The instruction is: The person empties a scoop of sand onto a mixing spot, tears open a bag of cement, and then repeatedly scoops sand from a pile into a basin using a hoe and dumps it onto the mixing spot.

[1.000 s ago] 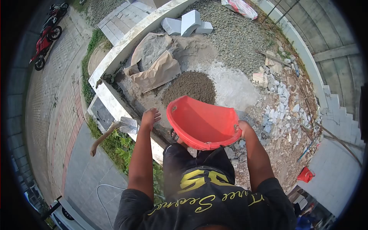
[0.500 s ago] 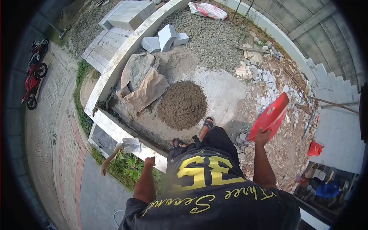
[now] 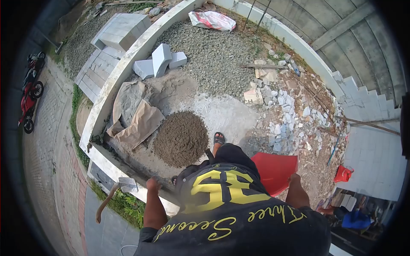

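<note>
My right hand [image 3: 294,178] grips the rim of a red basin [image 3: 276,171], held low at my right side and partly hidden behind my shirt. At the left, my left hand [image 3: 153,184] hangs over the low white wall; its fingers are too foreshortened to make out. A hoe [image 3: 107,200] with a curved wooden handle lies across that wall, its blade to the left of my left hand. In front of my feet is a round mound of dark wet mix [image 3: 181,138]. A torn brown paper sack [image 3: 139,124] lies beside the mound.
White blocks [image 3: 161,59] stand near the gravel [image 3: 213,53], with a white and red sack [image 3: 212,20] beyond. Broken tile rubble [image 3: 282,117] covers the right side. A small red bucket [image 3: 343,173] is at the far right. The low wall [image 3: 104,96] curves round the left.
The red basin has gone from in front of me, held near both hands, to my right side in my right hand. My left hand has dropped back. The view has shifted.
</note>
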`<state>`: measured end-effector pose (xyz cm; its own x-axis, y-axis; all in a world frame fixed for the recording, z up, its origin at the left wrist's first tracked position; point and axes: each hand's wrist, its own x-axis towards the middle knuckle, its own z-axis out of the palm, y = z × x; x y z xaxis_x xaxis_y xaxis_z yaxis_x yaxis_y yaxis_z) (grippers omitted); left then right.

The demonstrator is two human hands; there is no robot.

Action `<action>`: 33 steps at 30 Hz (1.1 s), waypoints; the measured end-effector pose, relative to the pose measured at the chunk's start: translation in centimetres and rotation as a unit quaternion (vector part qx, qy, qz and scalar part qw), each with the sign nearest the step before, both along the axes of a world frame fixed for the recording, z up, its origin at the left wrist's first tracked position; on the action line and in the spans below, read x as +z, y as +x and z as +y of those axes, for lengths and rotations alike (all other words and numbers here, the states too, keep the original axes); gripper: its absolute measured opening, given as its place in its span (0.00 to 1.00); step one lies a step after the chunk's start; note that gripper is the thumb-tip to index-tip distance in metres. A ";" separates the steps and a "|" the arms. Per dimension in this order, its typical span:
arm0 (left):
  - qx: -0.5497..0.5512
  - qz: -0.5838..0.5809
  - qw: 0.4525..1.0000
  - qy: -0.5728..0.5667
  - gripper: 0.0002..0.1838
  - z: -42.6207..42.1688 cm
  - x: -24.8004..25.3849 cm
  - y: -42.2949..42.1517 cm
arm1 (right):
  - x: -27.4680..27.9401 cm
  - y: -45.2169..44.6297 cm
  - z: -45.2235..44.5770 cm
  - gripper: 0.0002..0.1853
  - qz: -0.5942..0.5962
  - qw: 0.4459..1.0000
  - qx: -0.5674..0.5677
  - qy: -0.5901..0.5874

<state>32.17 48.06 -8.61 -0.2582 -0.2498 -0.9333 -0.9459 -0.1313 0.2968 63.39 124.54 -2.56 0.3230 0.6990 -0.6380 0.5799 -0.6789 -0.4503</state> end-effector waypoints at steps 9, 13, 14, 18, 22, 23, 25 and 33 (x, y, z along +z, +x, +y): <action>-0.108 0.076 0.988 -0.083 0.22 16.5 3.8 -6.7 | -0.6 -11.4 11.0 0.22 -0.202 0.956 0.212 0.032; -0.103 0.018 0.991 -0.088 0.23 15.7 4.1 -8.5 | 1.4 -20.1 13.3 0.30 -0.339 0.884 0.314 0.076; -0.048 0.021 0.994 -0.091 0.22 15.1 3.0 -8.4 | 1.9 -23.0 13.5 0.31 -0.371 0.869 0.314 0.092; 0.054 -0.009 0.997 -0.059 0.23 15.8 2.6 -10.6 | 3.0 -35.9 11.3 0.31 -0.352 0.835 0.393 0.156; 0.061 -0.048 0.996 -0.043 0.24 17.6 0.8 -14.3 | 0.7 -50.5 6.8 0.26 -0.212 0.769 0.564 0.214; 0.080 -0.053 0.995 -0.037 0.23 18.2 0.3 -15.8 | -0.3 -54.6 5.3 0.25 -0.184 0.746 0.595 0.234; 0.039 -0.023 0.998 -0.037 0.23 17.3 -6.6 -16.4 | -3.1 -62.4 3.0 0.23 -0.073 0.713 0.661 0.222; 0.228 0.072 0.970 -0.039 0.22 15.8 4.1 -34.0 | -1.1 -91.9 -10.0 0.17 0.000 0.568 0.809 0.150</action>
<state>-1.83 63.84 -4.54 -0.2309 -0.4369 -0.8693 -0.7426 -0.4981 0.4476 -28.56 114.54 -3.62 -0.8975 0.1582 -0.4117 0.3360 0.8500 -0.4058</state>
